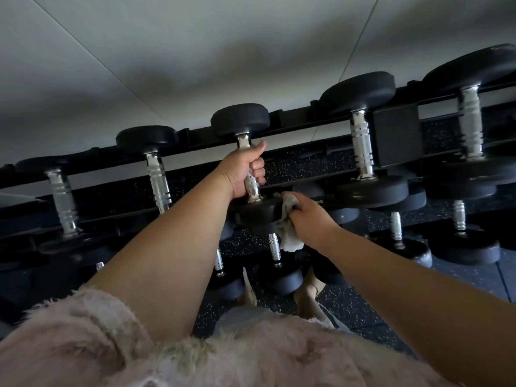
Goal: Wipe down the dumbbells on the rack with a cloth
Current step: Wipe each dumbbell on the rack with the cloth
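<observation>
A black rack (pixel 307 120) carries a top row of black-headed dumbbells with chrome handles. My left hand (pixel 245 170) grips the chrome handle of the middle dumbbell (pixel 255 213), thumb up along the bar. My right hand (pixel 308 216) holds a crumpled whitish cloth (pixel 289 219) and presses it against the right side of that dumbbell's near head. Part of the cloth hangs below the head. Neighbouring dumbbells sit to the left (pixel 157 174) and to the right (pixel 363 152) on the same tier.
A lower tier holds smaller dumbbells (pixel 275 252). Speckled dark rubber floor (pixel 363 308) lies beneath, with my feet (pixel 310 297) close to the rack. A pale wall (pixel 167 51) rises behind. My fuzzy pink top (pixel 111 344) fills the bottom of the view.
</observation>
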Demonstrator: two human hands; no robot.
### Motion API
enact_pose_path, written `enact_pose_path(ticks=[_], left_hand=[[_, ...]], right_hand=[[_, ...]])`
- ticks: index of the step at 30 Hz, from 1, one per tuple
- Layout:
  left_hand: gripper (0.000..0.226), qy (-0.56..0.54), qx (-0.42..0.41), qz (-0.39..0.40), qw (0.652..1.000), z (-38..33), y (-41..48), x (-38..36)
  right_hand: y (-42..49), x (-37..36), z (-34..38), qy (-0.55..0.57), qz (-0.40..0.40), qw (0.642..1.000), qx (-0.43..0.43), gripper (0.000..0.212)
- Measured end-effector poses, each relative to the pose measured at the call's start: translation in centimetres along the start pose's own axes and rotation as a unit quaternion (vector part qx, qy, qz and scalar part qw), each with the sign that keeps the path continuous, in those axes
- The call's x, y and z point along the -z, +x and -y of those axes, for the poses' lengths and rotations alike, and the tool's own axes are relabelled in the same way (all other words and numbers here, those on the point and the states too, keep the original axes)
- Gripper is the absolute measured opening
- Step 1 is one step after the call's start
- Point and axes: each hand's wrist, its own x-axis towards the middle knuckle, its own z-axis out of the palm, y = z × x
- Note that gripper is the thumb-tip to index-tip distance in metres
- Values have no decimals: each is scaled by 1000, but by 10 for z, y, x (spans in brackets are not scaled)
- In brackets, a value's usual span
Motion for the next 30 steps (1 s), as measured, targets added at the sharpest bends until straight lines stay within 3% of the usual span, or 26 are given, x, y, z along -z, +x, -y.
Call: enact_pose_path(ticks=[3, 5, 7, 12, 18, 24, 26, 28, 30], left_hand=[[38, -21, 15, 24, 999, -3, -2, 5], [35, -24, 29, 9, 999, -3, -2, 0], [40, -32, 44, 7, 998, -4, -3, -1], [41, -99, 36, 79, 991, -13, -21, 20], [34, -126, -19, 125, 984, 1, -68, 47], [30, -203, 3, 159, 966, 31, -99, 35], [33, -188, 1, 133, 973, 34, -100, 31], [40, -160, 6, 89, 983, 31, -98, 28], [46, -131, 19, 35, 991, 25, -95, 26]], right_hand=[[7, -11, -4, 188, -23, 976, -108, 40], [5, -15, 0, 357, -33, 918, -170, 32], [1, -16, 0, 445, -18, 874, -194, 31], [-7, -31, -1, 449, 44, 867, -210, 32], [-13, -59, -4, 470, 139, 836, -248, 48], [-26, -67, -1, 433, 166, 849, -254, 36], [-34, -64, -4, 427, 156, 855, -250, 45], [-45, -55, -2, 406, 119, 876, -230, 57], [-57, -45, 4, 287, 24, 943, -166, 51]])
